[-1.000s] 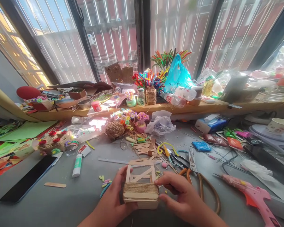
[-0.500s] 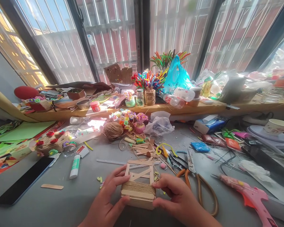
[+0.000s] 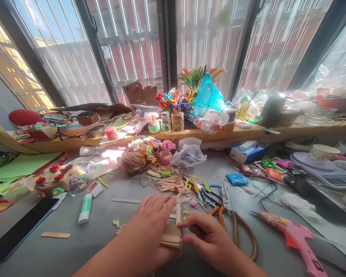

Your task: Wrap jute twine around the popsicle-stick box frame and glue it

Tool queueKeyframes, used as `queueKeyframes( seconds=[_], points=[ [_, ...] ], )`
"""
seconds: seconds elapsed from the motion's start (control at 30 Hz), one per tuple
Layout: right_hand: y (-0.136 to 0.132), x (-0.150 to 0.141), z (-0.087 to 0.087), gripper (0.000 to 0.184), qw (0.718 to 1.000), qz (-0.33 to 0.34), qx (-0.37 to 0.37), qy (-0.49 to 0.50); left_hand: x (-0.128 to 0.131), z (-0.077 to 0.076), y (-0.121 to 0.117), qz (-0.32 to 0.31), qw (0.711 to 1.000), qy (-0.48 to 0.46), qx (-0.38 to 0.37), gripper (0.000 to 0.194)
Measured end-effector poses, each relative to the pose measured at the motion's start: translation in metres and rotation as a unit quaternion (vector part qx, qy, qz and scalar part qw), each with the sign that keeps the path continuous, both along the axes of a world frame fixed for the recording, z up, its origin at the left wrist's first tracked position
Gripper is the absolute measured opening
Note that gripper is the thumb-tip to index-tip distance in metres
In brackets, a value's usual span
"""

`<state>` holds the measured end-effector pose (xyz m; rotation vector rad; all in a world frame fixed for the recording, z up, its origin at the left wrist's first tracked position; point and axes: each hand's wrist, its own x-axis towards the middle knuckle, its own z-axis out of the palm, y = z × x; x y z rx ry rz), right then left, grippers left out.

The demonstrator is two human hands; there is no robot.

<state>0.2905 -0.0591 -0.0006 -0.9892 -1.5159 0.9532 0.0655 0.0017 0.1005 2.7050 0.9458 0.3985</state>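
Note:
Low in the head view is a small craft-stick model (image 3: 173,231), built of pale wooden sticks with a band of twine wound around it. My left hand (image 3: 154,223) lies across its left side and top, fingers bent over it, so much of the model is hidden. At the right edge, the index finger and thumb of my right hand (image 3: 207,234) grip it near the twine. A loose craft stick (image 3: 55,235) lies on the table to the left, near a glue stick (image 3: 85,209).
To the right lie scissors (image 3: 225,196), pliers and a pink glue gun (image 3: 291,231). A phone (image 3: 25,227) is at the left. Behind the hands are a pile of craft sticks (image 3: 171,182) and a twine ball (image 3: 133,163). Below the windows runs a cluttered ledge (image 3: 190,136).
My left hand has moved from the model's left side to reach over its top, covering more of it. My right hand stays at the right edge. The whole view has shifted slightly.

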Motion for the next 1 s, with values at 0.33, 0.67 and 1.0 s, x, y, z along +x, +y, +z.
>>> queueKeyframes(
  seconds=[0.33, 0.67, 1.0],
  points=[
    [0.0, 0.005, 0.026, 0.021, 0.998, -0.027, 0.051, -0.039, -0.05, -0.068, -0.004, 0.064, 0.982, -0.159, -0.078, 0.114],
    [0.004, 0.014, 0.013, 0.025, 0.989, -0.03, 0.093, -0.112, -0.053, -0.094, -0.022, 0.081, 0.838, -0.402, -0.36, 0.111],
    [-0.003, 0.011, 0.005, 0.016, 0.995, -0.027, 0.061, -0.079, -0.072, -0.097, -0.012, 0.06, 0.918, -0.285, -0.271, 0.11]
  ],
)
